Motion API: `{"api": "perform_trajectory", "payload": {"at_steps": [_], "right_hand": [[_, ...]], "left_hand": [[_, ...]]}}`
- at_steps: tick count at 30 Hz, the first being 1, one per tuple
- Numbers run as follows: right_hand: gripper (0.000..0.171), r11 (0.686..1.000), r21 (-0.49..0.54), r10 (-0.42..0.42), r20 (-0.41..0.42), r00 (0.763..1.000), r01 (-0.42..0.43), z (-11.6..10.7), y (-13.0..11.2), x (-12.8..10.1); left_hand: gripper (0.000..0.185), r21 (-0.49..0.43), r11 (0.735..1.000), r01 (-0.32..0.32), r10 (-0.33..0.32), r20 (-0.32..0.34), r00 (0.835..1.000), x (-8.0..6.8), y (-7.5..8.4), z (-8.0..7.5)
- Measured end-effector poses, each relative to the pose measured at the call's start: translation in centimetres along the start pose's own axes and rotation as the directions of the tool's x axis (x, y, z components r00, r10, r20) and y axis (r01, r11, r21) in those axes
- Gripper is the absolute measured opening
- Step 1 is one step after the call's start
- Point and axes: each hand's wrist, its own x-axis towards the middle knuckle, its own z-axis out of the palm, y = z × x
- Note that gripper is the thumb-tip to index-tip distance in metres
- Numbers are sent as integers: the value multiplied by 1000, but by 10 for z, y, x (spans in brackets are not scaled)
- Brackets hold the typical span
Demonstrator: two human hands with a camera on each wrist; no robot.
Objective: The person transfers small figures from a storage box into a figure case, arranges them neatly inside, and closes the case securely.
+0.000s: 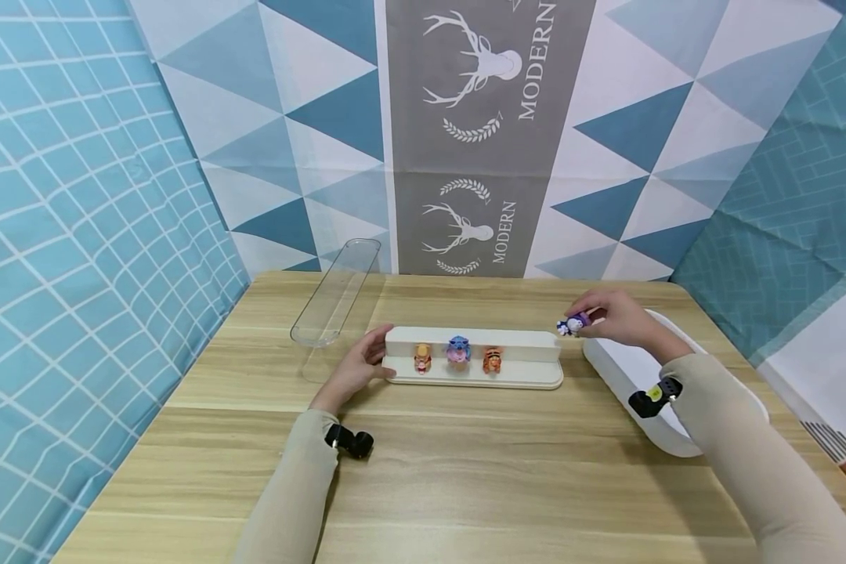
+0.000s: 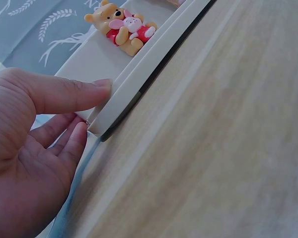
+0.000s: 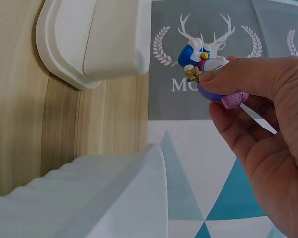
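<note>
A cream two-step display stand (image 1: 524, 374) lies lengthwise across the table. Along its lower step sit a yellow bear figurine (image 1: 422, 358) hugging a pink piglet, a blue figurine (image 1: 458, 352) with a pink body part, and an orange tiger figurine (image 1: 492, 360). My left hand (image 1: 356, 366) holds the stand's left end, thumb (image 2: 84, 94) on its front rim and the other fingers at the end. Above the stand's right end, my right hand (image 1: 616, 317) pinches a small figurine (image 3: 203, 64) in blue, white and purple with a gold star, between thumb and fingers.
A clear plastic cover (image 1: 338, 298) stands at the back left of the wooden table (image 1: 465, 470). Below my right forearm is a white open bin (image 1: 616, 376), its inside partly hidden by the arm. Patterned cloth walls (image 1: 310, 157) enclose the back and sides.
</note>
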Motion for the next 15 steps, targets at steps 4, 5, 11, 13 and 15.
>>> {"api": "perform_trajectory", "payload": {"at_steps": [4, 5, 11, 13, 15], "right_hand": [[26, 1000, -16, -15, 17, 1000, 16, 5, -3, 2], [27, 1000, -16, -17, 23, 1000, 17, 6, -4, 2], [27, 1000, -16, -24, 43, 999, 24, 13, -10, 5], [27, 1000, -18, -18, 50, 999, 19, 15, -12, 6], [26, 1000, -23, -12, 56, 998, 13, 17, -14, 7]], "left_hand": [[87, 4, 1000, -1, 1, -9, 1000, 8, -17, -2], [87, 3, 1000, -1, 1, -9, 1000, 8, -17, -2], [87, 5, 1000, 5, -5, -11, 1000, 8, -16, -2], [87, 7, 1000, 7, -7, -12, 1000, 8, -17, -2], [87, 4, 1000, 11, -11, -13, 1000, 9, -18, -2]]}}
